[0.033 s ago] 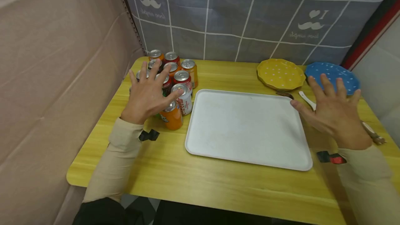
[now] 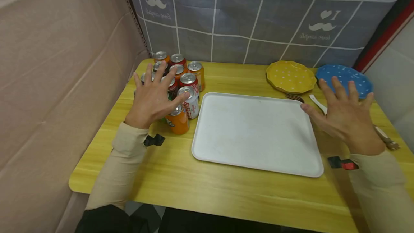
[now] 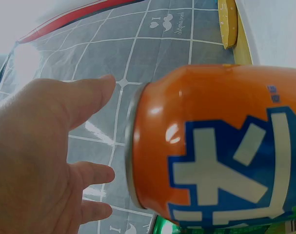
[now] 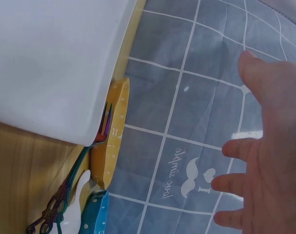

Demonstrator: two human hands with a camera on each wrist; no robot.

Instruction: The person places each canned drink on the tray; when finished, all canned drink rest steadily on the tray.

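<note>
My left hand (image 2: 153, 98) is spread flat with straight fingers over a cluster of several soda cans (image 2: 181, 76) at the table's back left. Its thumb tip lies at the top of a red-and-white can (image 2: 191, 105). An orange can (image 2: 177, 120) stands just in front of the hand and fills the left wrist view (image 3: 221, 146) beside the open palm (image 3: 45, 156). My right hand (image 2: 344, 118) is spread open, holding nothing, just right of the white tray (image 2: 255, 132). It hovers over a white spoon (image 2: 318, 104).
A yellow dotted plate (image 2: 290, 76) and a blue dotted plate (image 2: 344, 76) sit at the back right, with a fork (image 2: 294, 97) by the tray's corner. The right wrist view shows the tray edge (image 4: 50, 58), the fork (image 4: 74, 180) and the yellow plate (image 4: 113, 136). A grey checked cloth backs the table.
</note>
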